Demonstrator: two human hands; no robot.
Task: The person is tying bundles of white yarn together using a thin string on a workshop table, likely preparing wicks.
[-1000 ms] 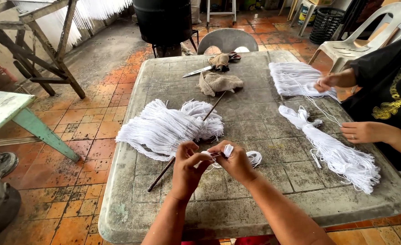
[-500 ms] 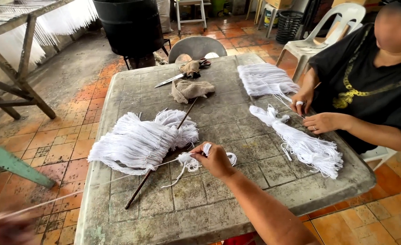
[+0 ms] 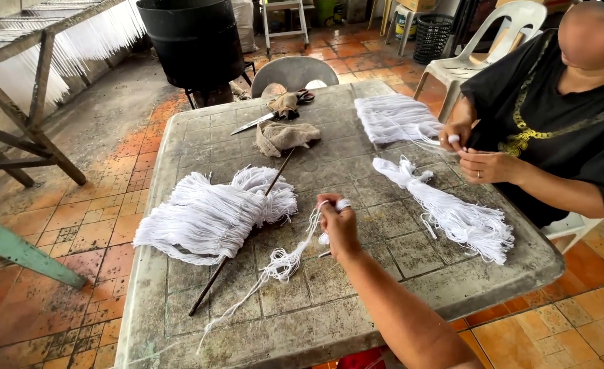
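My right hand [image 3: 339, 225] is over the middle of the grey stone table [image 3: 384, 301], fingers closed on a small bunch of white strings [image 3: 283, 263]. A white band wraps one fingertip. The strings hang from the hand in a loose tangle, and one strand trails down-left toward the table's front edge. Just left of the hand lies a big pile of white string [image 3: 209, 215] draped over a thin dark stick [image 3: 209, 290]. My left hand is out of view.
A co-worker in black sits at the right, their hands [image 3: 483, 164] working string above a tied bundle [image 3: 452, 212] and a flat pile [image 3: 394, 116]. A cloth [image 3: 285, 134], knife [image 3: 254, 123] and scissors [image 3: 305, 96] lie at the far side. Behind stand a black barrel [image 3: 192, 37] and chairs [image 3: 295, 72].
My left hand has left the strings and swung out of view to the left. The right hand still holds the bunch, now raised, with a strand drawn out toward the front-left.
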